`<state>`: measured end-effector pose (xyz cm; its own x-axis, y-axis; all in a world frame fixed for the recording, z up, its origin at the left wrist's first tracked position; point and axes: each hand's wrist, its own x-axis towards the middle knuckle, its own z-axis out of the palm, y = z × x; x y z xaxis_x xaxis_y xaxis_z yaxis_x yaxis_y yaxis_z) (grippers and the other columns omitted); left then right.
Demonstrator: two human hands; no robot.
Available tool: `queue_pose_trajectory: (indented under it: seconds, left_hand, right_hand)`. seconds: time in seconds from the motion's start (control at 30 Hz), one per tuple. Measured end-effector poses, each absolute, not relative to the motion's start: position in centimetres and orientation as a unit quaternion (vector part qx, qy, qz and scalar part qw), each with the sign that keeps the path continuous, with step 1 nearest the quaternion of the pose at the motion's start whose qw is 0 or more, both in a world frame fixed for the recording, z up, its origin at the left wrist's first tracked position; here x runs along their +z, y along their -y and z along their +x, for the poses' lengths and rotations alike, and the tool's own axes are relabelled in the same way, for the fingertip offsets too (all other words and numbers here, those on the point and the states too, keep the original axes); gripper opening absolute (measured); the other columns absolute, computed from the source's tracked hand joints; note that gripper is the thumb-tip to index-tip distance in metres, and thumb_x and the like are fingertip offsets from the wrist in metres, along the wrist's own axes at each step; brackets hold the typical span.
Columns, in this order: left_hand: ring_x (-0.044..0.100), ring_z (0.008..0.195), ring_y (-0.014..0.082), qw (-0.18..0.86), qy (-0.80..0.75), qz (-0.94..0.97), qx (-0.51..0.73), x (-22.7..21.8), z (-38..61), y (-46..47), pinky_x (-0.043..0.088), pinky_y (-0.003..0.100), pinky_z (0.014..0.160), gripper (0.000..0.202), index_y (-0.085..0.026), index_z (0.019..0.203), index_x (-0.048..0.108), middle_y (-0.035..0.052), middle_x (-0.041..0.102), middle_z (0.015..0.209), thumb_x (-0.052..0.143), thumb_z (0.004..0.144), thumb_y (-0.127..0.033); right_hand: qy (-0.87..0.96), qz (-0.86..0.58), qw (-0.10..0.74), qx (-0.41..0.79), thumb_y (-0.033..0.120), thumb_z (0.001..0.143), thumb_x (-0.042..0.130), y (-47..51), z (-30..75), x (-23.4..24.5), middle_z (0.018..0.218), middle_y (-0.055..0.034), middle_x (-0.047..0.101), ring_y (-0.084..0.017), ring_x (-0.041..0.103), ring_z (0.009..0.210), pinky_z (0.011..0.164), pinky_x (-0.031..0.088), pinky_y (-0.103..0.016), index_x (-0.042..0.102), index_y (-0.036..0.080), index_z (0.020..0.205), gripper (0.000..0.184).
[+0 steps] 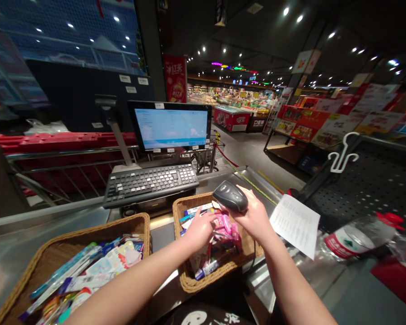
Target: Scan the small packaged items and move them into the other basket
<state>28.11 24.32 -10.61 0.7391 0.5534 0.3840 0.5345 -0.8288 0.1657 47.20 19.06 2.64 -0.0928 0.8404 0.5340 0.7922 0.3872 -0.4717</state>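
My right hand [253,212] is wrapped round a black handheld barcode scanner [230,195], held above the right part of a wicker basket [193,285]. Inside that basket my left hand [200,229] lies over packaged goods, its fingers apart and touching the pile by a pink packaged item [226,225]. Whether a fingertip pinches a package is hard to see. Blue and white packs lie around it. To the left stands a second wicker basket [35,266], filled with toothbrush-like packs [67,266] and other small packaged goods; my left forearm passes across its near corner.
Behind the baskets are a black keyboard [152,180] and a lit monitor [172,128]. A printed paper sheet [296,224] lies right of my right hand. Beyond it are a large plastic bottle with a red cap [353,239] and a white hanger hook [342,155] on a black perforated panel.
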Motion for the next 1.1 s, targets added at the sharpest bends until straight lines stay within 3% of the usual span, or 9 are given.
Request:
queue_pose_trajectory:
  seconds: [0.13, 0.23, 0.5, 0.63, 1.1]
  left_hand:
    - [0.052, 0.127, 0.0194, -0.077, -0.284, 0.921, 0.256, -6.3, 23.3, -25.0, 0.012, 0.054, 0.122, 0.024, -0.021, 0.083, 0.067, 0.0016, 0.064, 0.131, 0.046, 0.096, -0.019]
    - [0.053, 0.128, 0.0180, -0.168, -0.276, 0.900, 0.292, -3.7, 19.8, -24.8, 0.014, 0.049, 0.123, 0.024, -0.020, 0.078, 0.063, 0.0024, 0.061, 0.136, 0.047, 0.095, -0.019]
    - [0.057, 0.125, 0.0188, -0.313, -0.277, 0.837, 0.354, 1.4, 12.9, -23.9, 0.018, 0.053, 0.121, 0.016, -0.022, 0.077, 0.061, 0.0024, 0.064, 0.131, 0.056, 0.091, -0.015]
    - [0.057, 0.126, 0.0184, -0.345, -0.285, 0.818, 0.360, 3.1, 10.5, -23.1, 0.016, 0.053, 0.121, 0.015, -0.023, 0.078, 0.060, 0.0015, 0.065, 0.130, 0.058, 0.091, -0.017]
    - [0.057, 0.126, 0.0189, -0.367, -0.320, 0.798, 0.354, 3.2, 6.0, -21.3, 0.010, 0.053, 0.122, 0.014, -0.023, 0.076, 0.059, 0.0016, 0.065, 0.130, 0.060, 0.089, -0.018]
  right_hand:
    - [0.740, -0.549, 0.387, 0.025, 0.037, 0.079, 0.063, -19.3, 46.7, 2.7, 0.124, -0.0189, 0.066, -0.036, 0.056, 0.125, 0.109, 0.034, -0.063, 0.064, 0.015, 0.115, 0.042]
    - [0.747, -0.543, 0.383, 0.029, 0.037, 0.078, 0.064, -19.5, 45.9, 2.8, 0.125, -0.0183, 0.066, -0.036, 0.055, 0.126, 0.110, 0.033, -0.064, 0.065, 0.016, 0.113, 0.041]
    - [0.790, -0.503, 0.347, 0.057, 0.034, 0.078, 0.066, -19.4, 42.9, 4.0, 0.126, -0.0152, 0.065, -0.037, 0.052, 0.128, 0.110, 0.030, -0.066, 0.068, 0.020, 0.111, 0.036]
    - [0.810, -0.474, 0.336, 0.081, 0.027, 0.077, 0.067, -19.3, 41.3, 4.3, 0.128, -0.0129, 0.065, -0.034, 0.051, 0.130, 0.113, 0.031, -0.062, 0.069, 0.022, 0.110, 0.034]
    - [0.828, -0.441, 0.331, 0.104, 0.023, 0.074, 0.064, -19.2, 37.7, 4.0, 0.128, -0.0142, 0.064, -0.034, 0.051, 0.130, 0.113, 0.028, -0.065, 0.066, 0.020, 0.111, 0.037]
